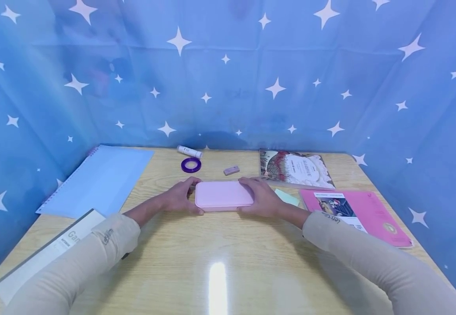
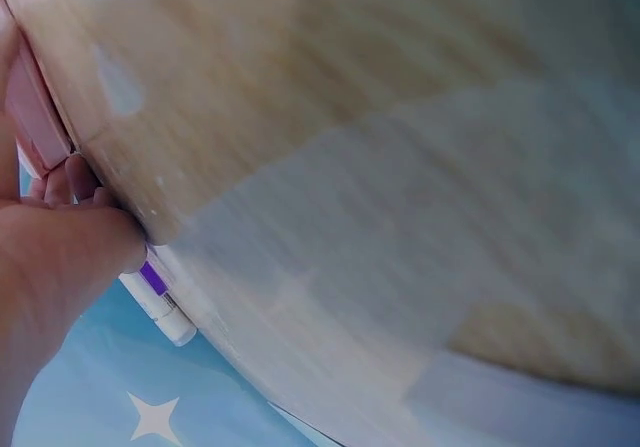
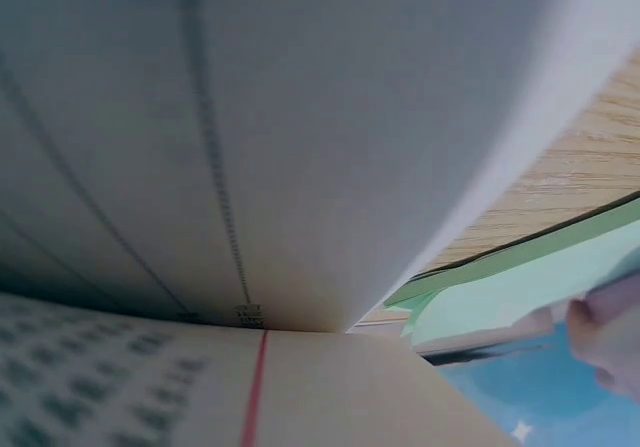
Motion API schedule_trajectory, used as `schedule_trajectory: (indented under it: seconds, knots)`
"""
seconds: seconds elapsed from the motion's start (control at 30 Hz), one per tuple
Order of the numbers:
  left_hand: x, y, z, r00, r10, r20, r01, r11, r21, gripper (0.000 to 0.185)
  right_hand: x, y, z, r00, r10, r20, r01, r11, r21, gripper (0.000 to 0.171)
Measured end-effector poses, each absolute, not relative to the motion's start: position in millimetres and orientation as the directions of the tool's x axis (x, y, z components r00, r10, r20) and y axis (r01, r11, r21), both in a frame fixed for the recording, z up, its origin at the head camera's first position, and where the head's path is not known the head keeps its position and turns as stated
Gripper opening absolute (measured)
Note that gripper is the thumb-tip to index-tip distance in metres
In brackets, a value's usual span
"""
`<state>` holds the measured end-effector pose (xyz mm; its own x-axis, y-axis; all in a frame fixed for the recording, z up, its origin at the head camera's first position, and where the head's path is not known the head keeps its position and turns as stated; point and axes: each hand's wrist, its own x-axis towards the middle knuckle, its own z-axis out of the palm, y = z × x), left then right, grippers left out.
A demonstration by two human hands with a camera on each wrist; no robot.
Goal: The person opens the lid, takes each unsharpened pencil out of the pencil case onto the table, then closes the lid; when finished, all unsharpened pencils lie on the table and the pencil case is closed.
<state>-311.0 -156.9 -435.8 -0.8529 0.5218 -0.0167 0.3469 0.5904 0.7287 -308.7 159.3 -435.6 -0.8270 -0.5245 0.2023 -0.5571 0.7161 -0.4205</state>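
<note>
Beige sleeves [image 1: 74, 267] closest to camera, slanting in from the lower left and lower right corners of the head view. Left to right from there: pale blue spiral-bound notebook [image 1: 98, 179] at mid-left. White notebook [image 1: 56, 249] at lower left, partly under the left sleeve. Left hand [image 1: 180, 197] just left of centre, curled round the left end of a pink case [image 1: 224, 194], thumb on the near corner, fingers on the far one. Purple tape roll [image 1: 191, 170] and white glue stick [image 1: 190, 152] above that hand.

Case sits at frame centre, directly between the hands, long axis running left-right; one hand per end, neither nearer. Can't tell if it's flat on the wood-grain table [image 1: 180, 262] or slightly raised. Small mauve eraser [image 1: 231, 170] just above it, apart.

Right hand [image 1: 262, 197] grips the right end, fingers over the far corner, thumb low on the near one. Mint sticky note [image 1: 287, 197] just beside it. Illustrated book [image 1: 303, 168] upper right of that, pink booklet [image 1: 373, 214] at mid-right, partly behind the right sleeve.
</note>
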Motion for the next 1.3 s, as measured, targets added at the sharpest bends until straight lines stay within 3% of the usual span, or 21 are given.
schedule_trajectory:
  seconds: [1.0, 1.3]
  knots:
    - [-309.5, -158.4, -436.7, -0.871, 0.491, 0.027, 0.345, 0.571, 0.745, 0.093, -314.6, 156.7, -435.7, -0.769, -0.576, 0.278, -0.639, 0.698, -0.324, 0.092]
    - [-310.5, -156.2, -435.8, -0.866, 0.499, 0.029, 0.352, 0.567, 0.744, 0.092, -316.7, 159.6, -434.1, -0.779, -0.573, 0.254, -0.627, 0.705, -0.332, 0.091]
